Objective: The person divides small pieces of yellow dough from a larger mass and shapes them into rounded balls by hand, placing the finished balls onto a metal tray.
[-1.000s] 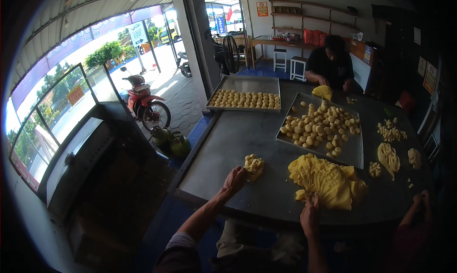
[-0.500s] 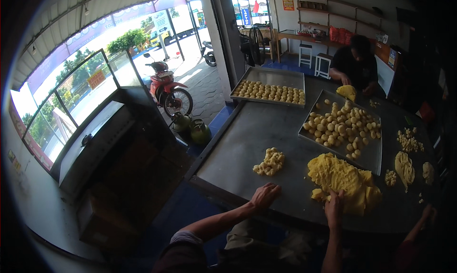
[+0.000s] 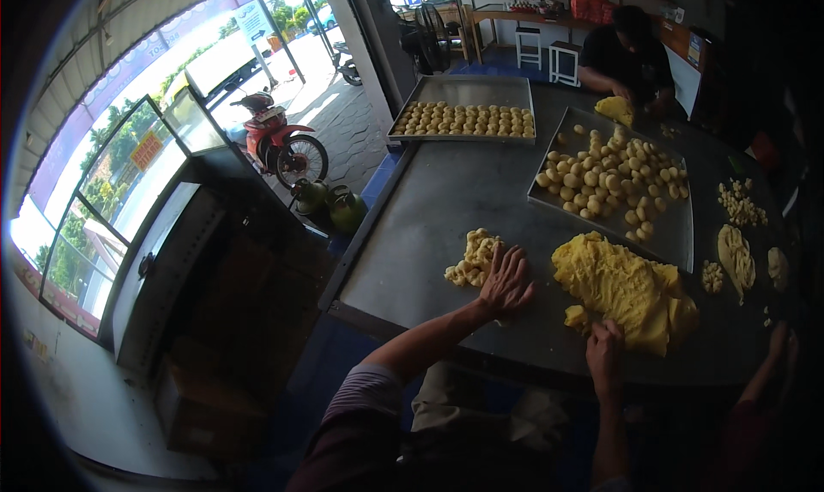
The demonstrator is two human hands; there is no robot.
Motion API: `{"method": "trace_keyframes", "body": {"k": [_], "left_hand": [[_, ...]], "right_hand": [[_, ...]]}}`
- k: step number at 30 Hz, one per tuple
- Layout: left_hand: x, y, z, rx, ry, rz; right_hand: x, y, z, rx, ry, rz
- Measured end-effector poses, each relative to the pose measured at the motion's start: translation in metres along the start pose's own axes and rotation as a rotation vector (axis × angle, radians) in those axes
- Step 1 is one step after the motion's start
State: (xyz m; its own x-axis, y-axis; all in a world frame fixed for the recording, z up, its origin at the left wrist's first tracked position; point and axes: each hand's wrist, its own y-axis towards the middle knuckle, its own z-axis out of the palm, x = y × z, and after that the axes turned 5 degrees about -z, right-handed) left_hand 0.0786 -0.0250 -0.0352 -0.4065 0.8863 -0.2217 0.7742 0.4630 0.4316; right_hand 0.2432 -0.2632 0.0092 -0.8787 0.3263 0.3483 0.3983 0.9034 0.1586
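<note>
A large yellow dough mass (image 3: 625,294) is spread on the dark table (image 3: 412,200), in front of the right hand (image 3: 606,346), with a small yellow lump (image 3: 577,319) lying just off its near left side. By the right hand, the near edge of the mass is met or almost met; its fingers are curled inward, but whether dough is pinched between them cannot be told. The left hand (image 3: 508,282) is held palm down with the fingers extended and slightly spread, over the right edge of a cluster of pale dough pieces (image 3: 472,258); whether it is pressed onto them cannot be made out. From its torn, folded surface, the yellow mass is judged to be soft, stretchy and somewhat tacky, and heavy when taken whole; it would be best supported from beneath with both palms, while small portions could be gripped at the ragged near edge. The pale pieces are likely to be light and easily dented, so a loose, cupped hold around the outside of the cluster would be suited to them. Beyond the mass, rounded dough balls (image 3: 605,179) are heaped in a shallow metal tray (image 3: 674,239).
</note>
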Motion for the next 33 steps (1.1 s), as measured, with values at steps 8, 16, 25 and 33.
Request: {"method": "trace_keyframes", "body": {"k": [8, 16, 25, 33], "left_hand": [[-0.009, 0.008, -0.006, -0.058, -0.085, 0.07], [-0.035, -0.023, -0.013, 0.047, 0.302, -0.188], [-0.056, -0.075, -0.046, 0.137, 0.144, -0.452], [-0.089, -0.058, -0.062, 0.075, -0.852, -0.875]], "right_hand": [[-0.021, -0.022, 0.01, -0.12, -0.055, 0.027], [0.003, -0.073, 0.008, -0.129, 0.077, -0.109], [0.006, -0.037, -0.005, -0.07, 0.115, -0.09], [0.029, -0.023, -0.014, -0.153, 0.438, -0.058]]}}
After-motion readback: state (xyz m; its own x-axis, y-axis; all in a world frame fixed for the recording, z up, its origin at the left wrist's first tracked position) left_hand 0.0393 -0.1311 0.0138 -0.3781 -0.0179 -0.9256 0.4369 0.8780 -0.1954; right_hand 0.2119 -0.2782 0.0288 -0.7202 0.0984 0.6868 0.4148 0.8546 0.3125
